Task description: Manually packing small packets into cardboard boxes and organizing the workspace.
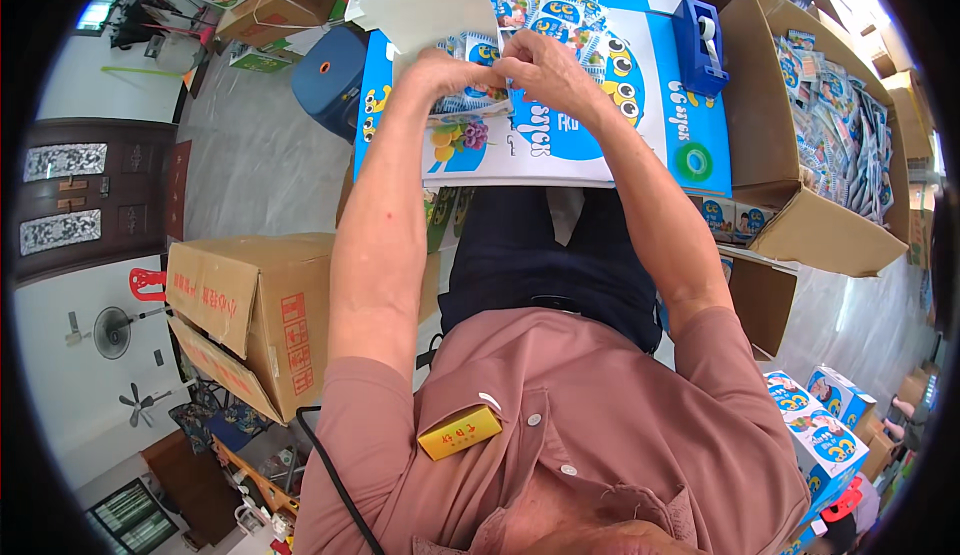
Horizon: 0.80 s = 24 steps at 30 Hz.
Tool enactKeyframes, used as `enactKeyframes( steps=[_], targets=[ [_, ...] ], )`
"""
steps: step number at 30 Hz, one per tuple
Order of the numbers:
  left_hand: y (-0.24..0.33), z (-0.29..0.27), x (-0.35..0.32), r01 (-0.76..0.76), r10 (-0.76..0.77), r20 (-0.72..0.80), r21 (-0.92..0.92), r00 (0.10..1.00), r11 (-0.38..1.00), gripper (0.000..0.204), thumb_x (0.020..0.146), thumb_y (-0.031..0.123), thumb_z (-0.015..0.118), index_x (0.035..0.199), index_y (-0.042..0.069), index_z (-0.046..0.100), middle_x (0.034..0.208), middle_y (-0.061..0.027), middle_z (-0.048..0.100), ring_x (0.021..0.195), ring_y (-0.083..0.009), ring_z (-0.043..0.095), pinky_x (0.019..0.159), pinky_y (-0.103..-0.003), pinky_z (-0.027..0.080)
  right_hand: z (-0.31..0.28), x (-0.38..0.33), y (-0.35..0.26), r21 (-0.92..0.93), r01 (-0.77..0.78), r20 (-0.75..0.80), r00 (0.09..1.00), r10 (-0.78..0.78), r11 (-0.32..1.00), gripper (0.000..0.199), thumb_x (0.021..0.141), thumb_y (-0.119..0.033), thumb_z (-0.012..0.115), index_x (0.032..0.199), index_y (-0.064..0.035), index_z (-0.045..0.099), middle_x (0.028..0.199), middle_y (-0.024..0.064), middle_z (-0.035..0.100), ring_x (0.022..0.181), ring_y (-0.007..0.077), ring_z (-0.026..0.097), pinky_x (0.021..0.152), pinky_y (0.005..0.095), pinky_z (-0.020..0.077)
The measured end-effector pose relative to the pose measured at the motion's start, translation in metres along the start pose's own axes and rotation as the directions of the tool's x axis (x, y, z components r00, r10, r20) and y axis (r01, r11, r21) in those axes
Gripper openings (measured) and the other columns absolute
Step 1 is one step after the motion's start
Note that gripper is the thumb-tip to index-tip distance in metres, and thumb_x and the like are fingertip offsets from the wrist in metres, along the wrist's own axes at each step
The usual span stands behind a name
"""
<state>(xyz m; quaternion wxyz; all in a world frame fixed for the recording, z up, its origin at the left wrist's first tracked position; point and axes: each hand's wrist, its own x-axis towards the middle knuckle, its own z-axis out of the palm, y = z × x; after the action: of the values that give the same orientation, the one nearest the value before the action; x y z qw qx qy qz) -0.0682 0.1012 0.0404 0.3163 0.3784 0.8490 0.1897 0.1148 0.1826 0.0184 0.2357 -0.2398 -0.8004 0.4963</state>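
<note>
Both hands work together at the 12 o'clock end of the view. The left hand (440, 70) and right hand (545, 70) meet over a small stack of blue-and-white sachets (478, 95), fingers curled closed and pinching the stack from either side. The stack rests on the printed blue-and-white counter (560, 145), directly ahead of the person. At 2 o'clock, a blue tape dispenser (698, 45) stands untouched on the counter. At 3 o'clock, an open cardboard box (830, 145) holds many loose sachets of the same kind. Judgement: the bundle is gathered and being squared up; it appears unfastened, and much stock remains in the box.
</note>
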Motion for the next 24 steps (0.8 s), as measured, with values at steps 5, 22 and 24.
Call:
enactKeyframes(
  steps=[5,22,24],
  targets=[
    [0.009,-0.002,-0.018,-0.098,0.104,-0.027,0.18,0.994,0.979,0.054,0.065,0.043,0.089,0.102,0.005,0.078,0.105,-0.0102,0.077,0.094,-0.0242,0.073,0.084,-0.037,0.057,0.001,-0.003,0.001,0.027,-0.073,-0.059,0.995,0.075,0.997,0.031,0.087,-0.026,0.066,0.092,0.0043,0.07,0.083,0.0198,0.071,0.081,0.0294,0.07,0.077,0.0395,0.0554],
    [-0.034,0.02,-0.039,-0.49,0.545,-0.147,0.292,0.826,0.822,0.022,0.096,0.022,0.067,0.106,0.003,0.07,0.099,-0.0161,0.07,0.093,-0.0357,0.067,0.081,-0.042,0.053,-0.025,-0.007,0.026,0.146,-0.075,-0.43,0.893,0.132,0.986,0.048,0.097,-0.046,0.07,0.11,0.0001,0.073,0.086,0.0107,0.073,0.076,0.0175,0.069,0.068,0.03,0.0543],
    [-0.02,0.013,-0.066,-0.481,0.556,-0.234,0.31,0.797,0.82,0.027,0.094,0.029,0.069,0.11,0.008,0.073,0.102,-0.0157,0.072,0.101,-0.0387,0.068,0.089,-0.047,0.053,-0.073,0.002,0.047,-0.158,-0.339,-0.568,0.799,0.195,0.927,0.064,0.09,-0.055,0.074,0.126,-0.0024,0.07,0.111,0.0188,0.074,0.104,0.029,0.072,0.086,0.0367,0.0587]
  ],
)
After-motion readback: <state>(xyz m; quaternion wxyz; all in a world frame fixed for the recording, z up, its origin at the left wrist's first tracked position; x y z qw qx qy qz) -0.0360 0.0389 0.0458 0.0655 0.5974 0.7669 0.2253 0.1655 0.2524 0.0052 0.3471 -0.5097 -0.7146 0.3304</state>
